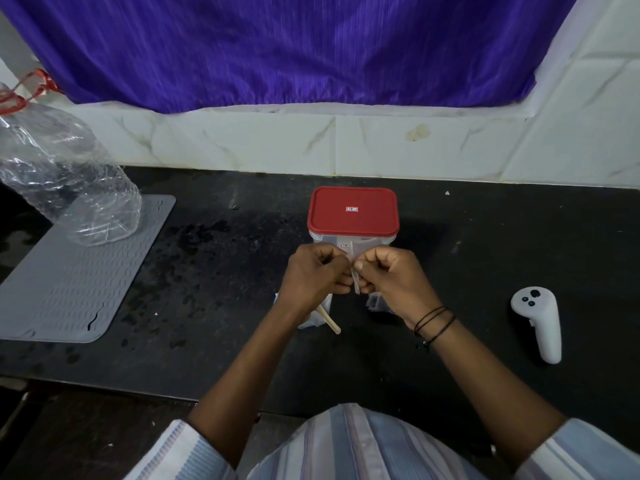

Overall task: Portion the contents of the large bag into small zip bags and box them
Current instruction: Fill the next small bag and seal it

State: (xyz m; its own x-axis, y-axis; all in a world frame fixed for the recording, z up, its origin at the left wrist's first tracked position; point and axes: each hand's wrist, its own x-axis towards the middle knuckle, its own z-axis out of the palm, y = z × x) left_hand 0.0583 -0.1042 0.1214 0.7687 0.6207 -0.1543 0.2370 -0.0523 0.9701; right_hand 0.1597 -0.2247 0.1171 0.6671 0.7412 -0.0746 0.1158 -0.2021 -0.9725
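A clear box with a red lid [353,211] stands shut on the black counter, just behind my hands. My left hand [317,275] and my right hand [389,275] meet in front of it, and both pinch the top edge of a small clear zip bag [355,284] held edge-on between them. Under my left wrist lie a clear bag [311,318] and a thin wooden stick [330,320], mostly hidden. More clear plastic [377,303] shows below my right hand.
A large clear plastic bottle [65,174] with a red cord leans on a grey ribbed mat [79,275] at the left. A white controller [540,320] lies at the right. White tiles and a purple curtain close off the back; the counter's front edge is near my body.
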